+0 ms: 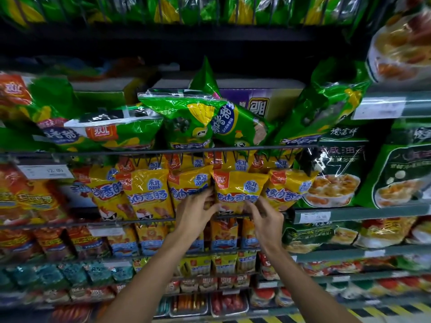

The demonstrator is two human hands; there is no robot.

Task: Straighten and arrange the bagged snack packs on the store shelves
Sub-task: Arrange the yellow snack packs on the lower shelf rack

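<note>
Hands, left hand [197, 212] and right hand [262, 216], pinch the yellow pack [238, 190] at its lower edge with curled fingers; tugging could topple neighbouring yellow packs [147, 192] over the wire rail [130, 222]

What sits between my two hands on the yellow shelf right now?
In the head view, one yellow snack bag stands between the left hand and the right hand, both gripping its lower edges.

Yellow snack pack [238, 190] — upright, shelf-front
</note>
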